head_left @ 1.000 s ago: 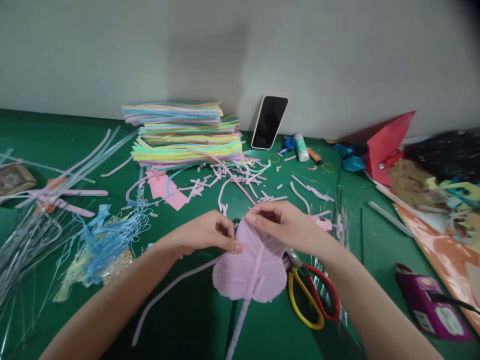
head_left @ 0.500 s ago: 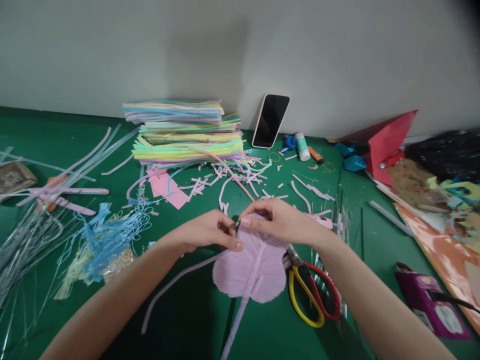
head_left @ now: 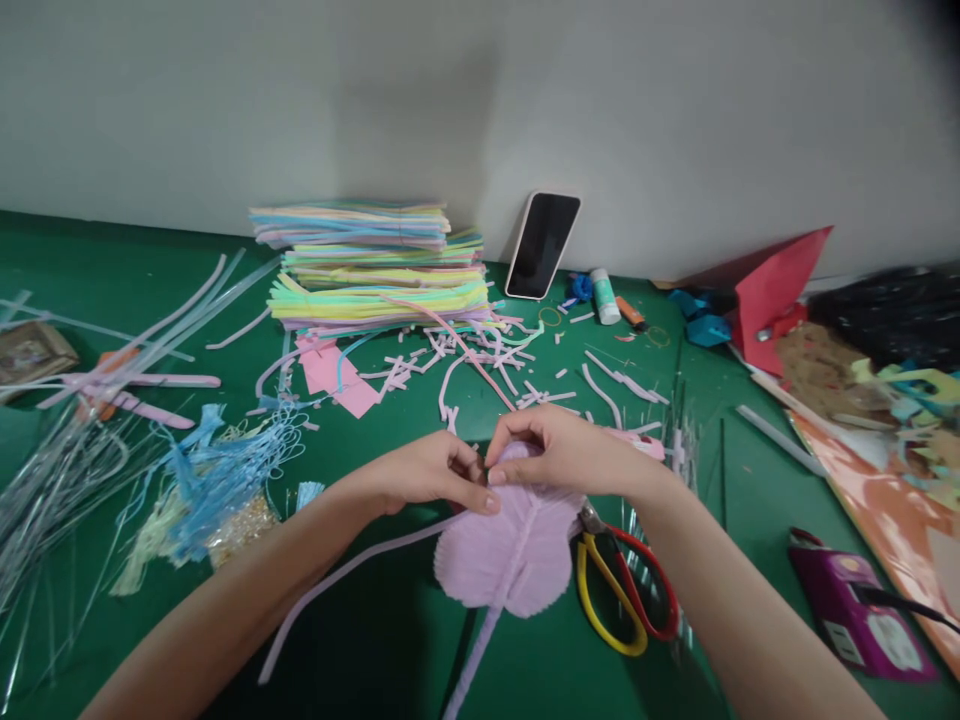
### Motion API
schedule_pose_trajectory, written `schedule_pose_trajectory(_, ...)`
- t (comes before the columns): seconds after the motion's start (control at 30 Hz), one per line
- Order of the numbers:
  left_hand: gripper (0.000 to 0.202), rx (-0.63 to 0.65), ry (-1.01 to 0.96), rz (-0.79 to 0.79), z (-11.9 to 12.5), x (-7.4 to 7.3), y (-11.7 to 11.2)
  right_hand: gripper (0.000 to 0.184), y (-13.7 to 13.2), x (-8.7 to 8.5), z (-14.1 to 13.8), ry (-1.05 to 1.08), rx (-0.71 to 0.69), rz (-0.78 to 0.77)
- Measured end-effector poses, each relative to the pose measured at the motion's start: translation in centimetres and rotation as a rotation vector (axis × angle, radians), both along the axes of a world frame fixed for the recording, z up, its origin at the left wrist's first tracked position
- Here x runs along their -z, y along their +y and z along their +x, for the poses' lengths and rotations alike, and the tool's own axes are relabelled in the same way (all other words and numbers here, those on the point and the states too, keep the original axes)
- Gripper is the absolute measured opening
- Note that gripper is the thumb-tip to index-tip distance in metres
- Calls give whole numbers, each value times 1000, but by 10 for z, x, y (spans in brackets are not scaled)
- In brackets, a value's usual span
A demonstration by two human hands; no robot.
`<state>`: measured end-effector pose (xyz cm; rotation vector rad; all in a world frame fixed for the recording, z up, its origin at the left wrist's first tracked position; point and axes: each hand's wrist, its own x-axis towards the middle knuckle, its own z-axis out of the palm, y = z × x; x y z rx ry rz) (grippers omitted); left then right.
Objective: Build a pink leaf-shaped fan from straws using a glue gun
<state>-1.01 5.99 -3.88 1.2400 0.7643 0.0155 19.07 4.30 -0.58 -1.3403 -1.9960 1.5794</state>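
Green tabletop [head_left: 757,510], hands [head_left: 427,470] [head_left: 566,450] pinching lilac petal [head_left: 504,555], packet [head_left: 241,525] of gold bits

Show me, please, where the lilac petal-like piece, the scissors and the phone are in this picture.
Lilac petal-like piece [head_left: 516,552]: head view, the middle of its ribbed face.
Scissors [head_left: 628,585]: head view, the inner side of the red handle.
Phone [head_left: 544,245]: head view, the dark screen.

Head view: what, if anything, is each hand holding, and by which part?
The left hand pinches the purple leaf shape by its upper left edge; the right hand holds its far end.
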Motion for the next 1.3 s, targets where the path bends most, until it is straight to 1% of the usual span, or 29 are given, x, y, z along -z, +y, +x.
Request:
schedule_pose_trajectory(0.17, 31, 40, -17, -2, 1, 0, -1, 9, -6, -1, -2, 35, 36, 10)
schedule_pose_trajectory(0.27, 30, 30, -12, -14, 1, 0, -1, 8, -6, -3, -4, 52, 34, 11)
schedule_pose_trajectory(0.43, 28, 12, -11, -34, 0, 0, -1, 10, -7, -4, -7, 118, 20, -31)
schedule_pose_trajectory(0.5, 27, 15, -33, -36, 0, 0, -1, 15, -7, -4, -6, 112, 8, -11)
schedule_pose_trajectory(0.57, 28, 29, -53, -32, -1, 1, -1, 25, -6, -5, -5, 65, -2, 12)
schedule_pose_trajectory(0.63, 31, 44, -63, -18, -2, 1, -1, 33, -3, -6, -3, -4, -8, -14)
schedule_pose_trajectory(0.67, 33, 46, -61, -8, -2, 0, 0, 33, -2, -6, -1, -30, -12, -33)
schedule_pose_trajectory(0.73, 34, 40, -49, 0, -2, -1, 0, 29, 3, -8, 0, -64, -34, -42)
schedule_pose_trajectory(0.8, 32, 26, -33, -4, -2, -3, 1, 25, 7, -9, 1, -95, -85, -17)
schedule_pose_trajectory(0.9, 28, 2, -25, -18, -3, -6, 2, 25, 12, -10, -2, -122, -194, -18)
schedule_pose_trajectory(0.97, 27, -13, -12, -19, -3, -7, 3, 22, 14, -11, -4, -102, -223, -15)
schedule_pose_trajectory(1.1, 27, -26, -9, -10, -3, -7, 3, 15, 14, -11, -9, -27, -181, -36)
schedule_pose_trajectory(1.3, 27, -5, -5, 28, -4, -5, 3, 17, 14, -4, -8, 1, -150, -83)
